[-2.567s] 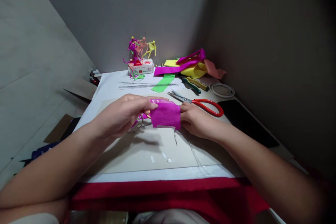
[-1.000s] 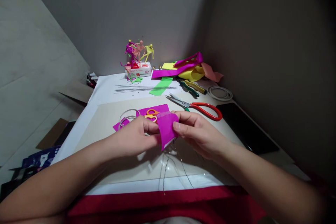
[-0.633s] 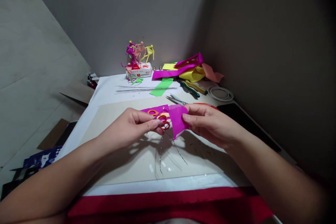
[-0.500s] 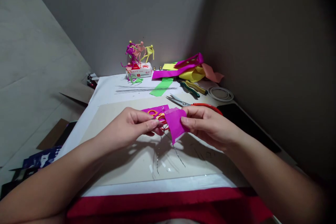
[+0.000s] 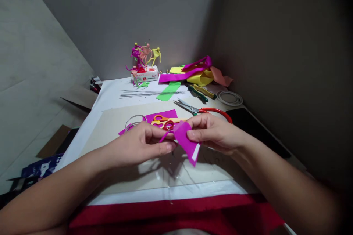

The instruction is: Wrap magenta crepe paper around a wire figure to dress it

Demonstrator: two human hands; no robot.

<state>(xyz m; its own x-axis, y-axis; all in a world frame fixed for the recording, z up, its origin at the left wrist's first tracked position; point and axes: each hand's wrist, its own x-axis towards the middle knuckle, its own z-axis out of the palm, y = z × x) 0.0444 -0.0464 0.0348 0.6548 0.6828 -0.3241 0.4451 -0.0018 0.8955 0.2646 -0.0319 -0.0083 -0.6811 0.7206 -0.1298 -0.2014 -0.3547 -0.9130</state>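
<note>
My left hand (image 5: 146, 143) is closed on a thin twisted-wire figure, which its fingers mostly hide. A magenta-wrapped arm (image 5: 164, 136) of the figure sticks out above the thumb, and the wire legs hang below, faint and blurred. My right hand (image 5: 213, 132) pinches a magenta paper piece (image 5: 185, 140) between thumb and fingers. This piece has a white strip along its lower edge and meets the wire figure at its left corner. Just behind the hands lie small orange and yellow scissors (image 5: 160, 118) on a magenta sheet (image 5: 171, 113).
Red-handled scissors (image 5: 216, 110), green and yellow pliers (image 5: 198, 93) and a coiled white cable (image 5: 230, 98) lie further back. Straight wires (image 5: 138, 94) and crumpled coloured paper (image 5: 201, 75) are near the wall. Small paper figures (image 5: 145, 53) stand on a box (image 5: 150, 74). A metal ring (image 5: 132, 119) lies left.
Both hands have come slightly lower. The magenta paper has turned, its lower tip swinging down and right and showing the white strip. The wire legs have dropped and blurred.
</note>
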